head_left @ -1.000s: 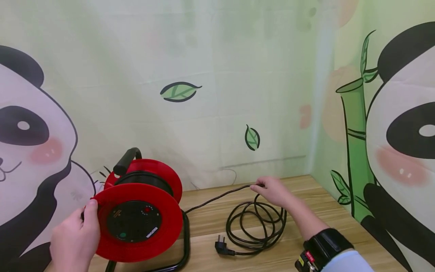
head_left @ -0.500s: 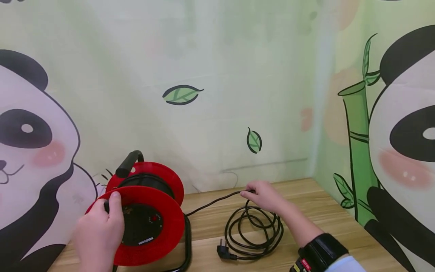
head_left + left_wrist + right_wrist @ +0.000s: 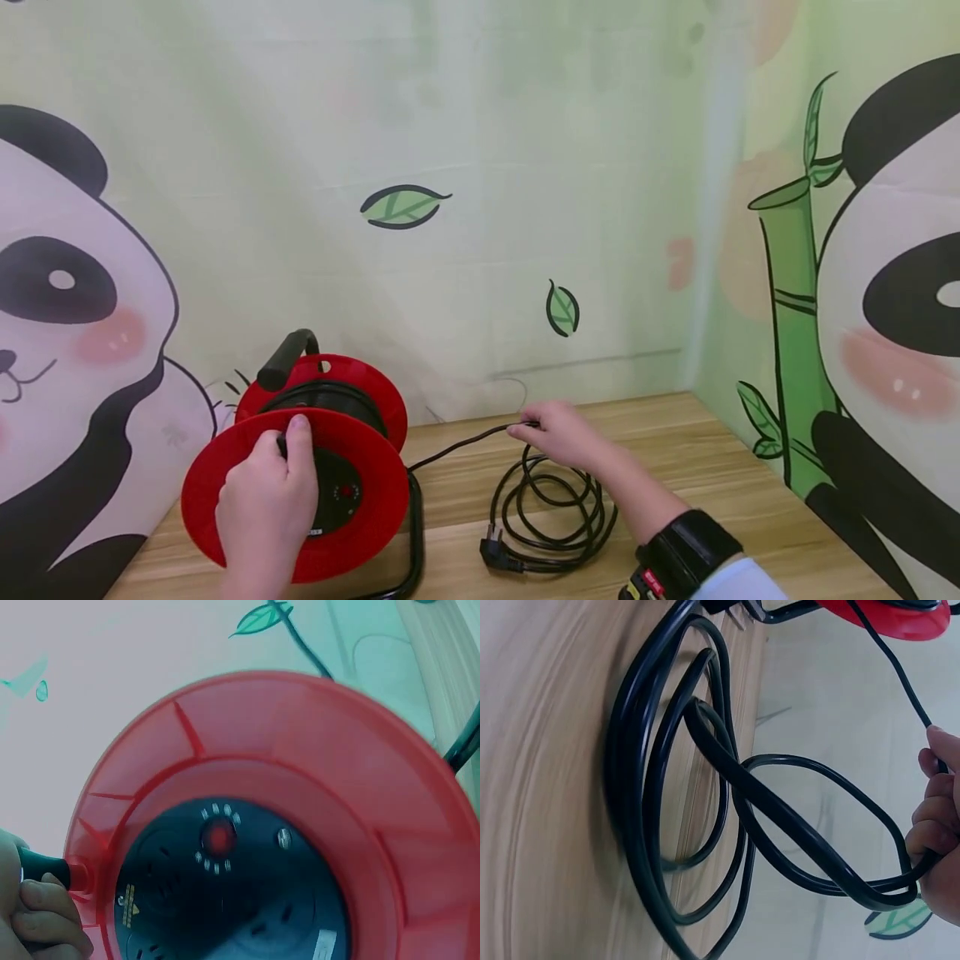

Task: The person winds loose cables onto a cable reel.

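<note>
A red cable reel [image 3: 375, 537] stands at the left of the table, with black cord wound between its two discs. My left hand [image 3: 266, 504] grips the black crank knob [image 3: 45, 870] on the front disc. Dark sockets and a red button fill the disc's middle in the left wrist view. To the right, my right hand [image 3: 558, 433] pinches the black cord [image 3: 465, 442], which runs from the reel to my fingers. Below that hand lies the loosely coiled rest of the cord, ending in a black plug [image 3: 498, 554]. Several loops rise from the table in the right wrist view.
A black tube stand [image 3: 417, 533] carries the reel, and a black carrying handle [image 3: 285, 360] sticks up behind it. The wooden table [image 3: 660, 450] ends against a cloth backdrop [image 3: 480, 250] printed with pandas and leaves.
My left hand has swung right with the knob, turning the front disc. The right hand has drifted left toward the reel with the cord, and the coil's loops have shifted slightly left.
</note>
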